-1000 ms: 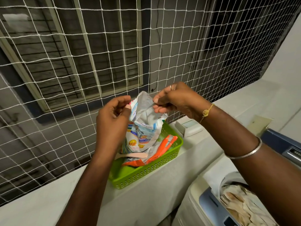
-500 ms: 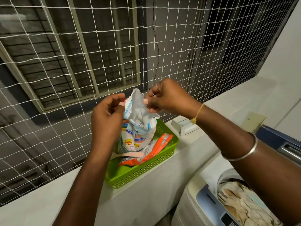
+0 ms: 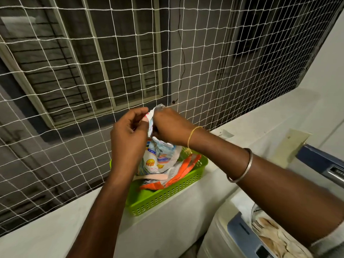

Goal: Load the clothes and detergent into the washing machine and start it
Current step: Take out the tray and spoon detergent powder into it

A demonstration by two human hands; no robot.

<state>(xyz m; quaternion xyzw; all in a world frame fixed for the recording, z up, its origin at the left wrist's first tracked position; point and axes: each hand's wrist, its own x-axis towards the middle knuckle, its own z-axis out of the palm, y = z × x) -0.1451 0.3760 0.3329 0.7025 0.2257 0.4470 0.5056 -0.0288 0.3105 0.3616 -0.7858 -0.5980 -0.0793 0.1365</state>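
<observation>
A white detergent packet with blue and yellow print stands upright in a green plastic basket on the ledge. My left hand pinches the packet's top from the left. My right hand grips the same top from the right, so both hands meet over the packet's mouth. The washing machine is at the lower right, its tub open and patterned clothes lying inside, partly hidden by my right forearm.
Orange and white packets lie in the basket beside the detergent. White netting closes off the space behind the pale ledge. A small white box sits further along the ledge. The machine's blue lid stands raised at the right.
My hands have come together at the packet's top, closing the gap between them. The view has shifted, so basket and packet now sit lower and more to the right.
</observation>
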